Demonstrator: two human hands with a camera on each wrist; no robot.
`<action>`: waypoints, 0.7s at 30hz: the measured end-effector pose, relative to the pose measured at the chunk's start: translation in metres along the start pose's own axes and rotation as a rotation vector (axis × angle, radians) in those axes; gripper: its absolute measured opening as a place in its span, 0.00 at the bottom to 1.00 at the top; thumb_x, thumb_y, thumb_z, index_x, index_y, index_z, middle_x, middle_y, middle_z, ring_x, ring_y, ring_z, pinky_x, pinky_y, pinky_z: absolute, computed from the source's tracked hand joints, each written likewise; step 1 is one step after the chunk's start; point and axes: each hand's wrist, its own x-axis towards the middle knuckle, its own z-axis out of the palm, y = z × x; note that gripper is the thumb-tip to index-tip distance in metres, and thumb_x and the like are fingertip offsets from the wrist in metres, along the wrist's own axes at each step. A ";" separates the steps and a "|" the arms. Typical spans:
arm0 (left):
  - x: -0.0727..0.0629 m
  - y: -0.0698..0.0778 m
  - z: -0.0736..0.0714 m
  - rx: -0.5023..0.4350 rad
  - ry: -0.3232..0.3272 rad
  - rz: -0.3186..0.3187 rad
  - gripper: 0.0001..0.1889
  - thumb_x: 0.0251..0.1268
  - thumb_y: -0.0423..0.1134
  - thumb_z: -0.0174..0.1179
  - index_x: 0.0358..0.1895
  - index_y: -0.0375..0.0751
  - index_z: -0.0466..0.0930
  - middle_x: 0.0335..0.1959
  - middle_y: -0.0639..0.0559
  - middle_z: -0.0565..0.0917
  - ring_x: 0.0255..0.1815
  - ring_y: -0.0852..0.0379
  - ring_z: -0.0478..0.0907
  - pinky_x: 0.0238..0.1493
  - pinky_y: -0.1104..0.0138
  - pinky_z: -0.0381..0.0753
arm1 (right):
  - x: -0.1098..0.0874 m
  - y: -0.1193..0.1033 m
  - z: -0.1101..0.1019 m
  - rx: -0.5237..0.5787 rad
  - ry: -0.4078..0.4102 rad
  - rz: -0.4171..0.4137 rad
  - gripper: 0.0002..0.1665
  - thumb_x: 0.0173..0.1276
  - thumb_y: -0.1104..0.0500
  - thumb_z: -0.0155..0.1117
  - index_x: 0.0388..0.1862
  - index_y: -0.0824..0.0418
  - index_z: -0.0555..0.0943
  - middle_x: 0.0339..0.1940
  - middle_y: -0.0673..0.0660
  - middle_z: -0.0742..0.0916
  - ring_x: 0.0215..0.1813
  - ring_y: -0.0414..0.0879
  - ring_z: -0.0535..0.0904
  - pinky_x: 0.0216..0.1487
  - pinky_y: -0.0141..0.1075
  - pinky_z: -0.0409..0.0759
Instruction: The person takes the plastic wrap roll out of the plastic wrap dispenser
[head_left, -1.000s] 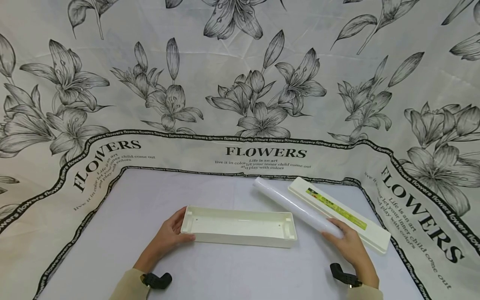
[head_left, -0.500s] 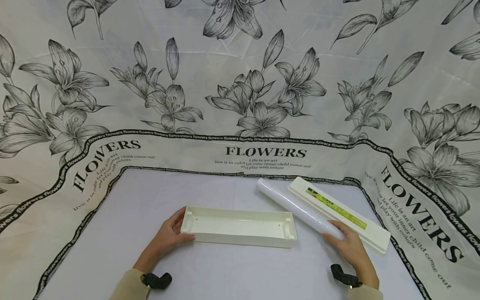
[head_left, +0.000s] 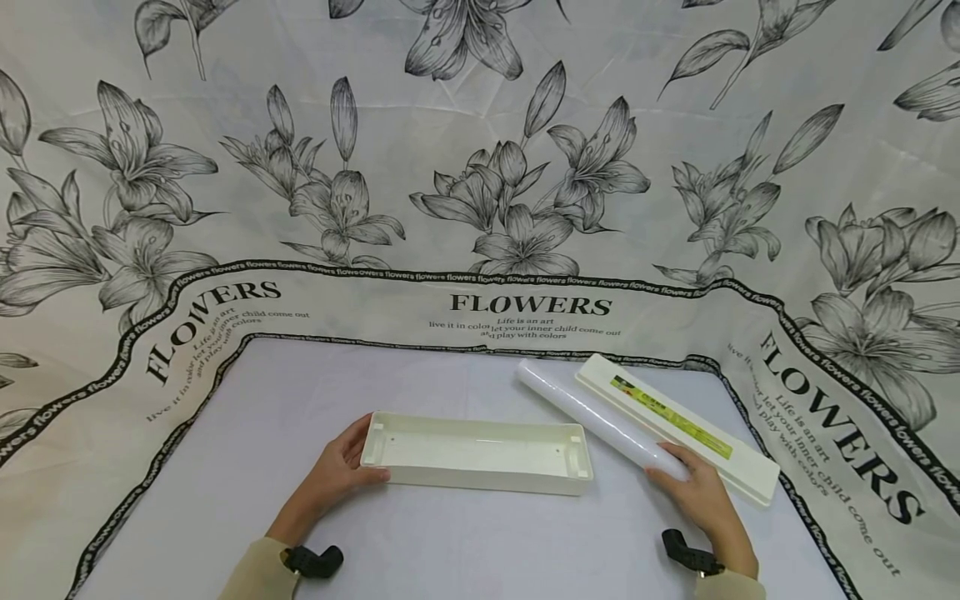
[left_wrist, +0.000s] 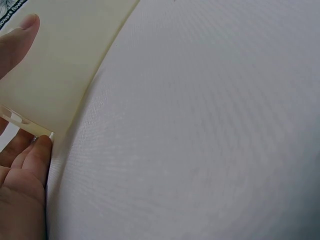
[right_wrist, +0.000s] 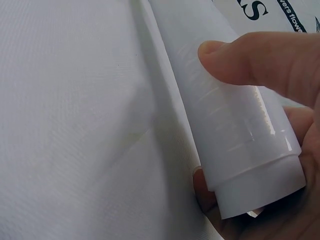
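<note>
My left hand (head_left: 345,462) holds the left end of a long cream plastic box (head_left: 480,482), thumb on its near side and fingers round the end. The box lies crosswise with its open top up, and a small slot shows at each inner end. With my right hand (head_left: 693,487) I grip the near end of a roll of clear plastic film (head_left: 592,412), slanting away to the left past the box's right end. In the right wrist view the thumb (right_wrist: 260,57) lies across the film roll (right_wrist: 220,125), fingers curled underneath; its core sticks out slightly at the end.
A long cream lid (head_left: 753,483) with a yellow-green label (head_left: 671,417) lies slanted just right of the roll. White cloth (head_left: 480,550) covers the table. A flower-printed cloth (head_left: 525,317) with black borders rises behind and at both sides.
The film roll's far end has shifted slightly right and nearer, while my right hand stays almost in place. My left hand, the box and the lid stay put.
</note>
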 end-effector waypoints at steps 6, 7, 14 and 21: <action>0.001 0.000 0.000 0.008 0.007 -0.013 0.56 0.52 0.32 0.79 0.82 0.35 0.52 0.82 0.36 0.58 0.83 0.38 0.53 0.65 0.84 0.68 | 0.000 0.000 -0.003 -0.005 -0.011 0.010 0.48 0.69 0.42 0.71 0.77 0.69 0.66 0.79 0.76 0.63 0.77 0.75 0.60 0.74 0.69 0.62; 0.001 0.000 0.000 0.010 0.005 -0.011 0.56 0.52 0.33 0.79 0.82 0.35 0.52 0.82 0.36 0.58 0.83 0.38 0.53 0.65 0.84 0.68 | 0.000 0.001 -0.004 -0.005 -0.012 0.013 0.49 0.69 0.42 0.71 0.77 0.68 0.66 0.79 0.76 0.63 0.78 0.75 0.59 0.75 0.69 0.62; 0.001 0.000 0.000 0.011 0.005 -0.002 0.56 0.52 0.33 0.79 0.82 0.35 0.52 0.82 0.35 0.58 0.83 0.37 0.53 0.64 0.84 0.68 | 0.000 0.005 -0.005 -0.004 -0.014 0.029 0.49 0.69 0.42 0.71 0.77 0.67 0.65 0.80 0.76 0.62 0.78 0.75 0.58 0.75 0.69 0.60; 0.001 -0.002 0.000 0.008 0.004 0.002 0.55 0.52 0.32 0.79 0.82 0.35 0.52 0.82 0.35 0.58 0.83 0.36 0.53 0.65 0.83 0.68 | -0.001 0.007 -0.006 -0.004 -0.009 0.023 0.48 0.69 0.43 0.71 0.77 0.68 0.66 0.80 0.77 0.62 0.78 0.76 0.57 0.76 0.70 0.58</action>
